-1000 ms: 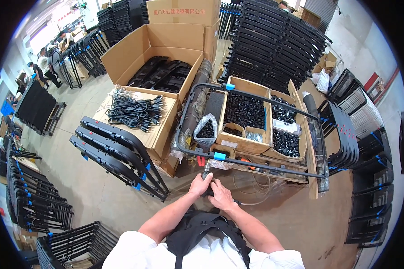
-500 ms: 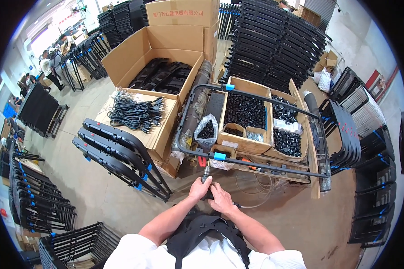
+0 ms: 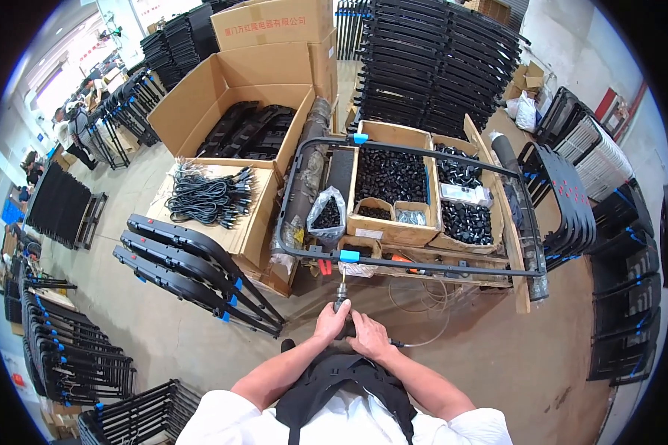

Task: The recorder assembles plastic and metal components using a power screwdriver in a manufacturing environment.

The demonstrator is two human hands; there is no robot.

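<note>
Both my hands are closed around a drill [image 3: 341, 292], its chuck and thin bit pointing away from me. My left hand [image 3: 332, 321] wraps its left side, thumb on top. My right hand [image 3: 369, 334] grips it from the right, where a thin hose leaves it. The bit's tip is close to the near rail of a black tubular frame [image 3: 423, 263], by a blue clip [image 3: 349, 256]; I cannot tell whether they touch. This frame lies across two wrapped rollers [image 3: 309, 167], above the parts boxes. Much of the drill's body is hidden by my fingers.
Inside the frame are a wooden box of black caps [image 3: 391, 176], a box of black fittings [image 3: 466, 222] and a plastic bag of small parts [image 3: 326, 215]. Black cables [image 3: 204, 196] lie on a carton to the left. Frames [image 3: 185, 256] lean below it. The hose [image 3: 439, 330] loops over the floor.
The view has shifted, so the bench and boxes appear farther left. The drill has drawn back slightly from the near rail, and more of its bit shows. Both hands keep their grip.
</note>
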